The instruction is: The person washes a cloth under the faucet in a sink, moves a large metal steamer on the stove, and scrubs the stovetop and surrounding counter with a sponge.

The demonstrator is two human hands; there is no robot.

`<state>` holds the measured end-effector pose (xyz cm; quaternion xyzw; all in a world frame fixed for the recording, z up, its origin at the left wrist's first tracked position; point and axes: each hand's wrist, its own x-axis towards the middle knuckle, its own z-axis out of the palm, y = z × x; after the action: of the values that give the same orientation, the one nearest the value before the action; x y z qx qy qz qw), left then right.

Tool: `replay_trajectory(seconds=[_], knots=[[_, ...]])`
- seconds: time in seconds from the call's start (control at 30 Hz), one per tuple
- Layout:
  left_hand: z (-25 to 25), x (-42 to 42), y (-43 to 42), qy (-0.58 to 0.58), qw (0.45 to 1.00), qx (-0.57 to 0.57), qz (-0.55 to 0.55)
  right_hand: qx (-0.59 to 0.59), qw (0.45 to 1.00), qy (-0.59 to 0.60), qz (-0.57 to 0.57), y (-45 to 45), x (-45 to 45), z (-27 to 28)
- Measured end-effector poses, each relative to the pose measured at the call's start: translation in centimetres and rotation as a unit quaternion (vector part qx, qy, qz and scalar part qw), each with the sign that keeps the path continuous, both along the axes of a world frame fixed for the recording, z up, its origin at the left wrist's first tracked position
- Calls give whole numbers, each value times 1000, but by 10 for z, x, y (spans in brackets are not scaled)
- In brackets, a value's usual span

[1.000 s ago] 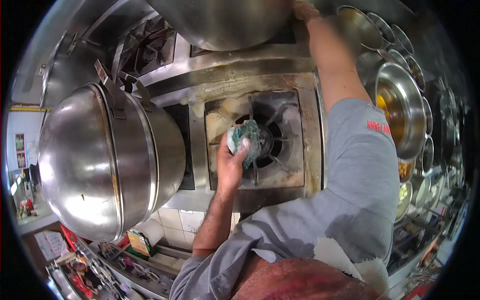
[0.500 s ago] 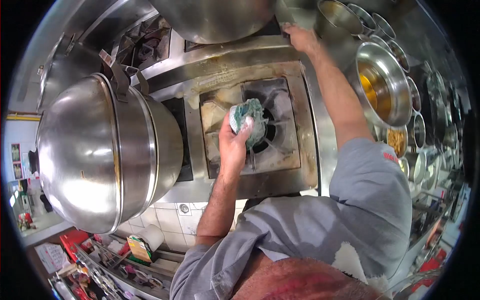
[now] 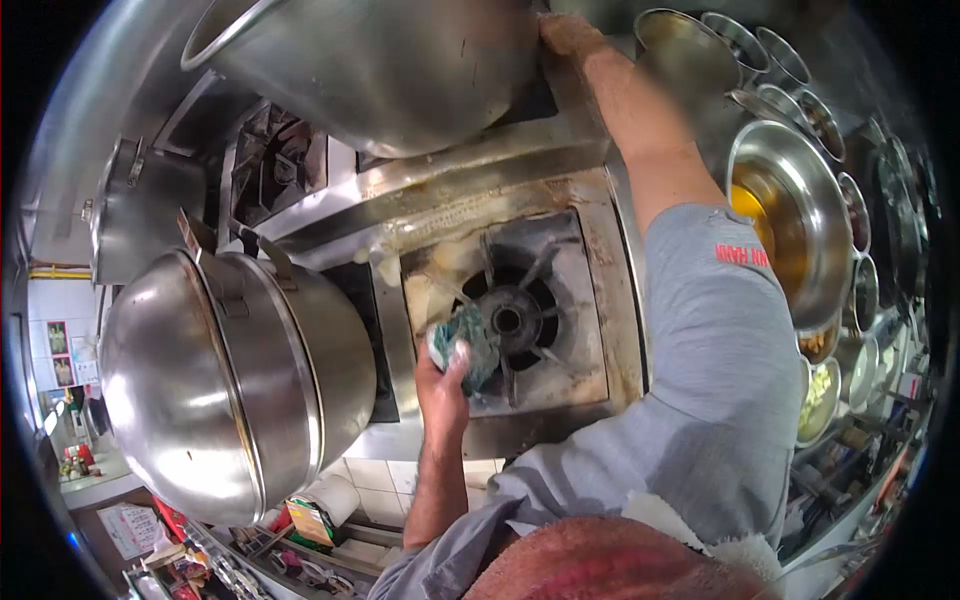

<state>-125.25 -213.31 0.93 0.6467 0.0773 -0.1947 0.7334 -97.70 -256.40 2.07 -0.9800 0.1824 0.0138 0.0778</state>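
My left hand (image 3: 443, 390) is closed around a bunched green and white cloth (image 3: 470, 345), over the near left part of the gas burner (image 3: 507, 320). The burner's iron grate is bare in its square steel plate. Stretched far forward is my right hand (image 3: 572, 38), beside the right side of a large steel pot (image 3: 400, 70) at the top of the view. Its fingers are dark and blurred there, so I cannot make out whether they grip the pot.
A big domed steel pot (image 3: 220, 380) with handles stands to the left. Steel bowls line the right side, among them one with amber liquid (image 3: 770, 225). Another grate (image 3: 280, 155) lies at the upper left. Shelves with utensils sit below left.
My left hand with the cloth has shifted off the burner's centre, leftward and towards me. My view has tilted, so the far pot shows larger. The right arm still reaches forward.
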Motion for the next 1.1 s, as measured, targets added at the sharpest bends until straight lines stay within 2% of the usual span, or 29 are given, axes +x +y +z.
replay_trajectory(seconds=[0.13, 0.3, 0.43, 0.5, 0.6, 0.63, 0.7, 0.83, 0.9, 0.93, 0.97, 1.03, 1.07, 1.1], knots=[[-4, -2, -6, 43, 999, 6, 28, 66, 996, -55, 5, -47, 80, -36], [-9, 2, -9, 44, 998, -3, 35, 95, 994, -55, 7, -62, 88, -34], [-9, 0, -5, 16, 999, 29, 8, 39, 998, -40, 29, -51, 48, -49], [-3, -2, -3, 4, 1000, -17, 8, 0, 998, -29, 46, -45, 22, -57], [3, -10, 8, -21, 998, -65, -4, -121, 981, -32, 147, -33, -23, -68], [3, -12, 16, -19, 998, -67, -7, -123, 981, -29, 145, -8, -49, -55], [1, -19, 29, -39, 994, -101, -28, -32, 997, 15, 67, 56, -115, -13], [5, -34, 59, -44, 992, -120, -24, -37, 993, -7, 114, 72, -165, -26], [16, -41, 74, -42, 991, -123, -18, -127, 986, -57, 87, 100, -191, -23], [13, -43, 84, -48, 991, -124, -14, -152, 963, -206, 83, 104, -194, -42], [11, -44, 92, -55, 990, -126, -9, -149, 963, -208, 88, 125, -190, -39], [8, -43, 102, -57, 991, -118, 7, -166, 968, -188, 15, 181, -171, -36], [4, -40, 106, -65, 991, -113, 14, -102, 969, -220, 48, 213, -151, -38], [-1, -38, 107, -72, 991, -109, 20, -136, 938, -299, 112, 242, -130, -51]])
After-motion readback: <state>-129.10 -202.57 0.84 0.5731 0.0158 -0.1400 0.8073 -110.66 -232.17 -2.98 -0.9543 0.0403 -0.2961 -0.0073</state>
